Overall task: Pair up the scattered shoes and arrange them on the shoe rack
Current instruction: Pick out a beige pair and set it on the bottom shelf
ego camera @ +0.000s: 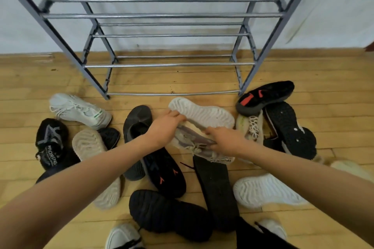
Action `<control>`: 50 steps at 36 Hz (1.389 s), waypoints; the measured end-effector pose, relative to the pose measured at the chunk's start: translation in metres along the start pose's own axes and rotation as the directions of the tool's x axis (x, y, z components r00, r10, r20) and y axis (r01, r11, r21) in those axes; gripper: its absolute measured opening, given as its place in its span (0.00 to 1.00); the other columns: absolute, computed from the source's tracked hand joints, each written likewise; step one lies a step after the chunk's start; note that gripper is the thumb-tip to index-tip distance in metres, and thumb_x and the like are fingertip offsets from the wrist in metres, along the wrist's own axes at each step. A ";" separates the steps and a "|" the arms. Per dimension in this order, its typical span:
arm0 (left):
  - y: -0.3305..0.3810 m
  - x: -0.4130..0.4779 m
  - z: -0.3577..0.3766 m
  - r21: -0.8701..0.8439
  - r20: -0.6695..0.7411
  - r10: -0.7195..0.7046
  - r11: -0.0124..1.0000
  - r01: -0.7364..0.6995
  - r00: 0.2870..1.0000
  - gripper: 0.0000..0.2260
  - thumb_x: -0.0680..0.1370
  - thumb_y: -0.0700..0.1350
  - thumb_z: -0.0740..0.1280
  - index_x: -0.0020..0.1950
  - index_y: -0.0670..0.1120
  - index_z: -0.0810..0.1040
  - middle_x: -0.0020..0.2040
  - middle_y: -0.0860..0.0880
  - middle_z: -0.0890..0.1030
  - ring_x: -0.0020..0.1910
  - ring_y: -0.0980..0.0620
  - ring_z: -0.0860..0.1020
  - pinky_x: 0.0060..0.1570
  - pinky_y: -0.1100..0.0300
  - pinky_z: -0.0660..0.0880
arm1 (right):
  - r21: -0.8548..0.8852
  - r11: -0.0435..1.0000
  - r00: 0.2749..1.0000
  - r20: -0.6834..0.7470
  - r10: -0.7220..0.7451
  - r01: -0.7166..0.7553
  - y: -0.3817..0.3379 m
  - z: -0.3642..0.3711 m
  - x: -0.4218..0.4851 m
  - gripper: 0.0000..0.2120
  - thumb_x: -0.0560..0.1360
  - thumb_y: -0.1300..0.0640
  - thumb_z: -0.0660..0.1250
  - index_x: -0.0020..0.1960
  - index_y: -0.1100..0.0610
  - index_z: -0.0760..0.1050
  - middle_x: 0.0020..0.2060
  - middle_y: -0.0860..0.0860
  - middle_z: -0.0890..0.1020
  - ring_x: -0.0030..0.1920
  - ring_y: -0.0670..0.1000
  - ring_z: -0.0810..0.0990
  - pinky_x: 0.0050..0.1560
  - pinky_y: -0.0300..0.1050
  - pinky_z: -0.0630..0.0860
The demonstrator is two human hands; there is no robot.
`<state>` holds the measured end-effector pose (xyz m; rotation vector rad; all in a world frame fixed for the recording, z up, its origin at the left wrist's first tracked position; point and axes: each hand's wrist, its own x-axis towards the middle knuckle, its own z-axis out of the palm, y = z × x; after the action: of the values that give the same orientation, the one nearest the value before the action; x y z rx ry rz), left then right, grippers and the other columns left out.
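Several shoes lie scattered on the wooden floor in front of a grey metal shoe rack (162, 15) whose shelves hold nothing. My left hand (165, 127) grips the edge of a white-soled sneaker (202, 114) lying on its side, sole facing the rack. My right hand (224, 140) holds a grey-and-cream laced sneaker (192, 141) just below it. A white sneaker (79, 110) sits upright at the left. Black sneakers lie around: one with white lettering (50, 143) at the left, one with red marks (265, 96) by the rack's right leg.
More shoes crowd the floor: a dark grey slip-on (137, 123), a black sole-up shoe (168, 214), a white sole-up shoe (267, 191) at the right, a cream sole (89, 145) at the left. The rack stands against a white wall. My own feet show at the bottom edge.
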<state>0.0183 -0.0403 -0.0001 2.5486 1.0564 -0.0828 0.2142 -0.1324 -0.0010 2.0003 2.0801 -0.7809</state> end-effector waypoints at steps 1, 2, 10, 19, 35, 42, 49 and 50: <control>0.000 -0.006 0.000 -0.004 -0.017 -0.003 1.000 0.003 1.000 0.22 0.75 0.34 0.60 0.68 0.47 0.71 0.67 0.47 0.71 0.67 0.47 0.68 0.61 0.52 0.71 | 0.085 0.996 1.000 0.015 -0.001 0.000 0.000 0.000 -0.003 0.18 0.75 0.48 0.66 0.62 0.53 0.69 0.56 0.52 0.78 0.54 0.56 0.78 0.50 0.50 0.75; 0.000 -0.011 0.000 0.000 -0.032 -0.011 1.000 0.011 0.999 0.23 0.75 0.33 0.60 0.69 0.47 0.70 0.69 0.47 0.70 0.68 0.47 0.67 0.63 0.53 0.70 | 0.181 0.983 1.000 0.028 -0.005 0.000 -0.001 0.000 -0.004 0.15 0.75 0.49 0.66 0.58 0.54 0.71 0.53 0.53 0.79 0.52 0.56 0.79 0.49 0.50 0.75; -0.043 -0.076 0.007 -0.021 0.030 -0.286 0.958 0.287 0.958 0.18 0.78 0.42 0.63 0.67 0.48 0.72 0.70 0.48 0.67 0.71 0.46 0.62 0.69 0.52 0.63 | 0.551 0.824 0.990 0.035 0.135 -0.132 -0.040 0.017 -0.001 0.13 0.78 0.55 0.64 0.60 0.56 0.67 0.49 0.49 0.76 0.44 0.49 0.79 0.39 0.40 0.73; -0.053 -0.108 0.043 -0.516 0.160 -0.587 0.635 0.574 0.794 0.23 0.77 0.43 0.68 0.70 0.47 0.67 0.69 0.46 0.65 0.64 0.48 0.71 0.64 0.57 0.71 | 0.793 0.609 0.975 -0.133 0.176 -0.002 -0.084 0.034 0.021 0.14 0.79 0.55 0.62 0.63 0.54 0.65 0.53 0.49 0.76 0.49 0.47 0.76 0.42 0.37 0.72; -0.128 -0.130 0.061 -0.535 -0.119 -0.971 0.239 0.810 0.208 0.32 0.75 0.46 0.66 0.75 0.40 0.55 0.72 0.37 0.59 0.71 0.38 0.60 0.68 0.44 0.59 | 0.808 0.576 0.989 0.061 0.135 -0.128 -0.120 0.063 0.074 0.16 0.77 0.53 0.65 0.62 0.49 0.62 0.49 0.45 0.79 0.48 0.47 0.80 0.50 0.48 0.78; -0.151 -0.127 0.053 -0.747 0.136 -0.978 0.002 0.664 0.156 0.42 0.70 0.45 0.73 0.75 0.42 0.50 0.71 0.37 0.61 0.71 0.37 0.60 0.68 0.45 0.60 | 0.834 0.523 0.984 0.126 0.128 -0.175 -0.107 0.061 0.070 0.21 0.76 0.58 0.66 0.64 0.44 0.62 0.49 0.40 0.77 0.49 0.43 0.78 0.51 0.45 0.77; -0.160 -0.143 0.034 -0.757 0.218 -0.919 0.052 0.651 0.328 0.34 0.70 0.46 0.75 0.70 0.39 0.64 0.65 0.43 0.72 0.62 0.43 0.73 0.57 0.50 0.74 | 0.867 0.466 0.984 0.147 0.104 -0.179 -0.106 0.052 0.059 0.17 0.76 0.62 0.63 0.62 0.48 0.69 0.52 0.47 0.80 0.52 0.47 0.80 0.52 0.44 0.77; -0.155 -0.142 0.030 -0.767 0.191 -0.910 0.095 0.634 0.367 0.31 0.71 0.45 0.74 0.69 0.40 0.66 0.62 0.45 0.74 0.59 0.46 0.73 0.53 0.54 0.73 | 0.868 0.465 0.985 0.140 0.100 -0.171 -0.104 0.051 0.058 0.17 0.76 0.62 0.64 0.63 0.49 0.70 0.53 0.47 0.81 0.52 0.47 0.80 0.52 0.44 0.77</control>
<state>-0.1884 -0.0461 -0.0500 0.9487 2.0026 0.4597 0.0956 -0.1020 -0.0436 2.4306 1.5012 -2.2039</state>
